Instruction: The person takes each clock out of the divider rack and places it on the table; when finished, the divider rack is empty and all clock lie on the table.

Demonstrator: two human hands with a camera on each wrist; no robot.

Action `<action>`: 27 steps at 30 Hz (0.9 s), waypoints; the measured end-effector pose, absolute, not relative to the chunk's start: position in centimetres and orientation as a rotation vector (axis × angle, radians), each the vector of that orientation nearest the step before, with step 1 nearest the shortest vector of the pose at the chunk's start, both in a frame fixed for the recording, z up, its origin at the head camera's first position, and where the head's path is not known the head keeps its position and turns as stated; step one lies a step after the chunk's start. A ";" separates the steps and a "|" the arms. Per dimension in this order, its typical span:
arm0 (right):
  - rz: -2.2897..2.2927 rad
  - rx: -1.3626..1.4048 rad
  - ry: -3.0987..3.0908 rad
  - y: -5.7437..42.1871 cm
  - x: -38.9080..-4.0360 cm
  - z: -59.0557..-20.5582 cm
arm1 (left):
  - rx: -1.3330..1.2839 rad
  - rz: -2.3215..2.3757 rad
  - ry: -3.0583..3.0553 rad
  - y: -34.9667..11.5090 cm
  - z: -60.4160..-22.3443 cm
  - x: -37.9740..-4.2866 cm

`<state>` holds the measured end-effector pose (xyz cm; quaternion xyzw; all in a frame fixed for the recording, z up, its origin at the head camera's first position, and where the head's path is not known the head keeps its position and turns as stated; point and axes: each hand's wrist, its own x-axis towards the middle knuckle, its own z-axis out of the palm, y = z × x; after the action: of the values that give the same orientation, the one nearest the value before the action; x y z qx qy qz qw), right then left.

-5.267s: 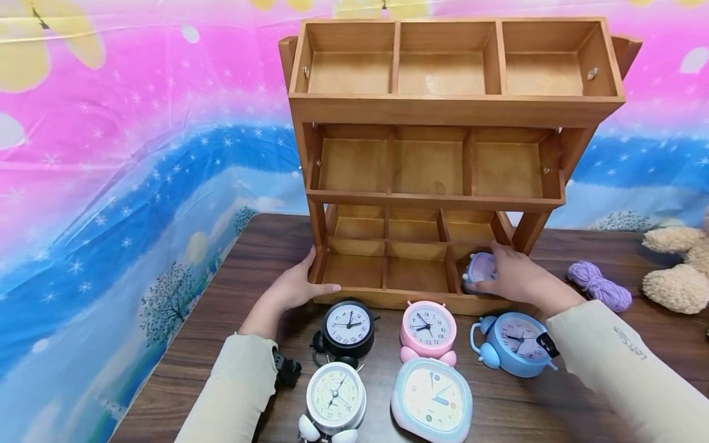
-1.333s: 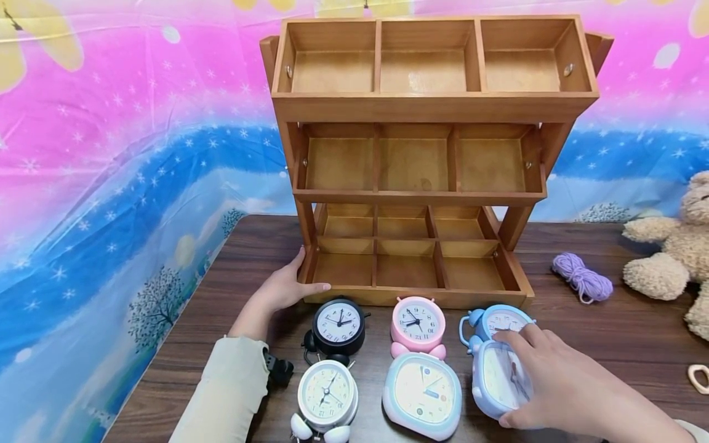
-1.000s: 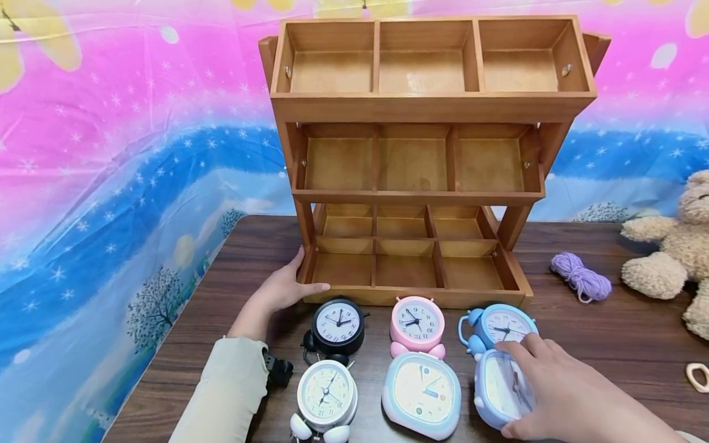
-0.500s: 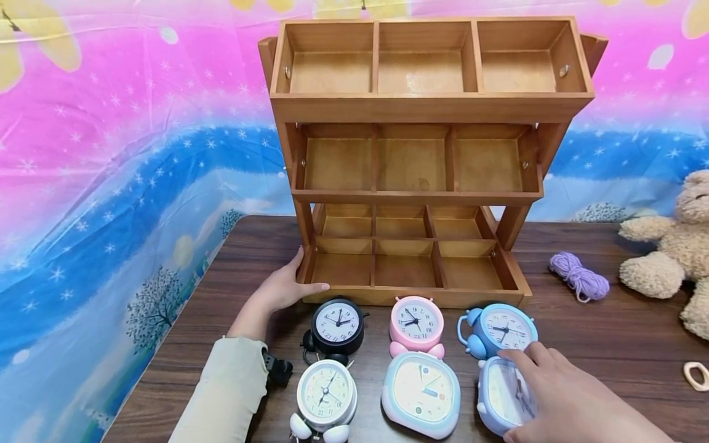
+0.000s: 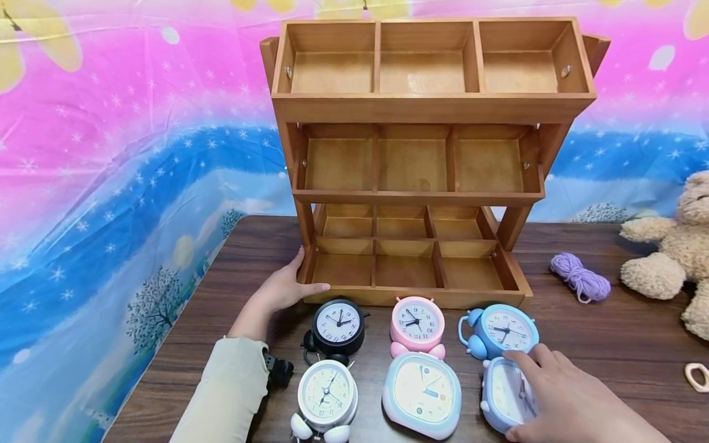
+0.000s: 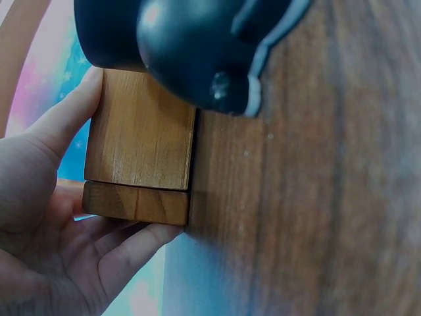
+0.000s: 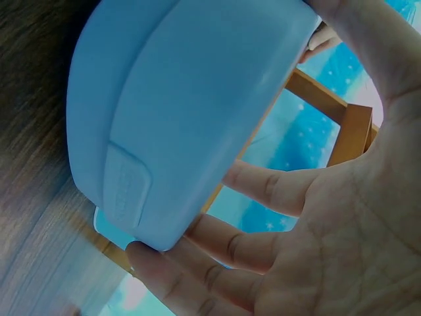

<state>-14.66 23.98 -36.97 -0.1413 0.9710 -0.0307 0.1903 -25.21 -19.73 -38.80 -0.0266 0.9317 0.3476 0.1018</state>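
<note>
At the front right of the table, my right hand (image 5: 570,394) grips a rounded-square periwinkle alarm clock (image 5: 506,394) by its side, face up. Its upper end is right at the round blue twin-bell alarm clock (image 5: 506,329). In the right wrist view, thumb and fingers span the clock's smooth blue side (image 7: 191,112). My left hand (image 5: 282,286) grips the lower left corner of the three-tier wooden shelf (image 5: 434,109), thumb on the front edge and fingers round the side. The left wrist view shows that corner (image 6: 138,131) beneath a black twin-bell alarm clock (image 6: 191,46).
Before the shelf lie the black clock, a pink clock (image 5: 418,322), a white twin-bell clock (image 5: 328,391) and a pale blue clock (image 5: 422,394). To the right are purple yarn (image 5: 580,277), a teddy bear (image 5: 687,246) and a small wooden ring (image 5: 689,372).
My right hand has taken the periwinkle clock from the shelf's lower right compartment to the table front, then shifted it slightly right, below the blue clock. The left hand has stayed on the shelf.
</note>
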 end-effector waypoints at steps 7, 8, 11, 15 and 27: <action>-0.087 -0.406 2.744 24.2 -14.5 -37.2 | -0.074 1.039 2.746 -19.6 -38.8 -25.3; -0.089 -0.414 2.756 24.3 -14.4 -37.2 | -0.072 1.039 2.745 -19.6 -38.8 -25.3; -0.103 -0.433 2.790 24.4 -14.1 -37.5 | -0.072 1.038 2.747 -19.6 -38.8 -25.4; -0.120 -0.429 2.786 24.5 -14.1 -37.6 | -0.072 1.034 2.747 -19.6 -38.8 -25.4; -0.138 -0.413 2.721 24.1 -14.2 -37.8 | -0.011 1.045 2.730 -19.9 -38.5 -25.2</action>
<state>-14.21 24.06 -37.84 -0.1472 0.9691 -0.0493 0.1919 -25.21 -19.89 -38.49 -0.0037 0.9284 0.3554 0.1087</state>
